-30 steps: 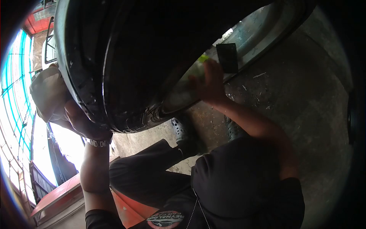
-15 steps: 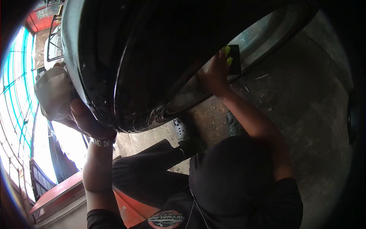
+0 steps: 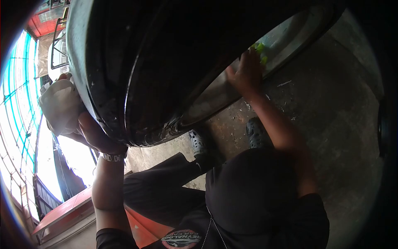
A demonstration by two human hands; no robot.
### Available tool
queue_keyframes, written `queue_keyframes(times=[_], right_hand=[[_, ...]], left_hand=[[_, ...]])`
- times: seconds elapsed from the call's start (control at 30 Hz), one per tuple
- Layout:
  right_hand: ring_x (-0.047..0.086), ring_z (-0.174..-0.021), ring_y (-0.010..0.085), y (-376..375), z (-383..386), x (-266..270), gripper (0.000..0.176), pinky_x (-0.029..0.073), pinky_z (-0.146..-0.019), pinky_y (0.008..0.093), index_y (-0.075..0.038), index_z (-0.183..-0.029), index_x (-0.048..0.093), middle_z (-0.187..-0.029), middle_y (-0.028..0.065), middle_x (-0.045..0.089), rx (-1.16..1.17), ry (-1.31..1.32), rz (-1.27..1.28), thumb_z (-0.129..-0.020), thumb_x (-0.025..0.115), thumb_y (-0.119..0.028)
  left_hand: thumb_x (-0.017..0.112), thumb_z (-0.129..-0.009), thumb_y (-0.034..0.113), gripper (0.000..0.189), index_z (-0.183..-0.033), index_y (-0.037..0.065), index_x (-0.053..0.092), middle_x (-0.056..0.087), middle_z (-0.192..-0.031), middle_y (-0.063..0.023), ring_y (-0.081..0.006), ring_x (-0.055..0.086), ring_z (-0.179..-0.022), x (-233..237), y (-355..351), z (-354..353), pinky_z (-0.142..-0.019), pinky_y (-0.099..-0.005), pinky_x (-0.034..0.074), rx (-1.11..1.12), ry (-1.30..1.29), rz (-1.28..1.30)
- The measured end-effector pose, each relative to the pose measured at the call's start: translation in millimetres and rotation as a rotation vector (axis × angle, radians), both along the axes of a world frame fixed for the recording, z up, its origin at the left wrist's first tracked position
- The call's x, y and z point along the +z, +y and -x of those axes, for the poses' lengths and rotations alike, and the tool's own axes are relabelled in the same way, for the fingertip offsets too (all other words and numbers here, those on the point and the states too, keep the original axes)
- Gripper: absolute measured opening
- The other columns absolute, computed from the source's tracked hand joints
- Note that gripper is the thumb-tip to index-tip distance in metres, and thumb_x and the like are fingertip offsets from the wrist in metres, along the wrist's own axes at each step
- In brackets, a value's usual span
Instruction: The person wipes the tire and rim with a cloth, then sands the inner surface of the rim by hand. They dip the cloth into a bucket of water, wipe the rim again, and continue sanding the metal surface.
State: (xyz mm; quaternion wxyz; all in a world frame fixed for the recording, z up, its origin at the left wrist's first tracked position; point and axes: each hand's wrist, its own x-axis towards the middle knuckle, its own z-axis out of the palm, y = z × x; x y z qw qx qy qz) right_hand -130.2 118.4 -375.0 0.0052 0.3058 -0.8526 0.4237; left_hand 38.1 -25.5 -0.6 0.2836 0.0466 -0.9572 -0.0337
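A large, glossy dark curved panel point(image 3: 166, 74), resembling a car bumper, fills the upper middle. At its left edge, my left hand point(image 3: 97, 135) is closed around a pale grey cloth point(image 3: 62, 103), against the panel. A watch circles that wrist. My right hand point(image 3: 248, 74) reaches to the panel's lighter inner side point(image 3: 286, 39), with its fingers on a yellow-green object point(image 3: 260, 49). That object is partly hidden by the fingers and the panel edge.
Below the panel lies a stained concrete floor point(image 3: 331, 124), with two grey perforated shoes point(image 3: 198, 143) on it. At lower left is a red bench-like surface point(image 3: 64, 209). A white vehicle point(image 3: 59, 54) and bright lattice point(image 3: 18, 83) stand farther left.
My right hand has moved a little right and up along the inner side with the yellow-green object. The dark block seen beside it no longer shows. My left hand has shifted slightly down.
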Motion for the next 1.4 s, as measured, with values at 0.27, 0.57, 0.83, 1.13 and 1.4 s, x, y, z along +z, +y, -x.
queue_keyframes(times=[0.27,0.57,0.83,1.13,1.4], right_hand=[[0.023,-0.148,0.0502,-20,-15,13,0.119,0.017,-0.117,0.0676,0.003,-0.155,0.022,-0.157,0.0348,0.025,0.117,-0.231,0.015,-0.076,0.069,-0.073],[0.023,-0.149,0.0477,-37,-39,9,0.130,0.020,-0.117,0.0660,0.005,-0.153,0.025,-0.159,0.0333,0.024,0.099,-0.132,-0.138,-0.068,0.067,-0.083],[0.027,-0.147,0.0481,-32,-23,6,0.131,0.024,-0.114,0.0681,0.003,-0.154,0.023,-0.158,0.0327,0.027,0.089,-0.122,-0.162,-0.066,0.069,-0.084],[0.034,-0.144,0.0468,4,17,-13,0.105,0.023,-0.117,0.0624,0.001,-0.151,0.033,-0.155,0.0276,0.035,0.213,0.036,-0.045,-0.083,0.062,-0.073],[0.030,-0.148,0.0360,80,72,4,0.085,0.019,-0.121,0.0554,-0.008,-0.149,0.042,-0.154,0.0152,0.041,0.588,0.307,-0.403,-0.089,0.058,-0.065]], left_hand=[[0.047,-0.104,0.036,0.049,-0.130,-0.005,0.054,0.066,-0.122,-0.0176,-0.0250,0.066,-0.112,-24,-8,-31,-0.099,-0.0384,0.052,0.136,0.108,-0.045],[0.049,-0.101,0.036,0.050,-0.128,-0.006,0.054,0.065,-0.120,-0.0181,-0.0262,0.065,-0.112,-22,-3,-23,-0.100,-0.0395,0.050,0.112,0.124,-0.080],[0.052,-0.100,0.035,0.050,-0.127,-0.007,0.055,0.064,-0.119,-0.0185,-0.0273,0.064,-0.112,-21,-2,-21,-0.101,-0.0404,0.049,0.104,0.136,-0.100],[0.054,-0.097,0.034,0.051,-0.125,-0.008,0.055,0.063,-0.118,-0.0190,-0.0285,0.062,-0.112,-20,-2,-18,-0.102,-0.0414,0.047,0.087,0.135,-0.108],[0.057,-0.096,0.035,0.056,-0.131,-0.009,0.050,0.059,-0.125,-0.0203,-0.0299,0.059,-0.118,-5,-12,-10,-0.107,-0.0426,0.044,-0.041,0.023,-0.028]])
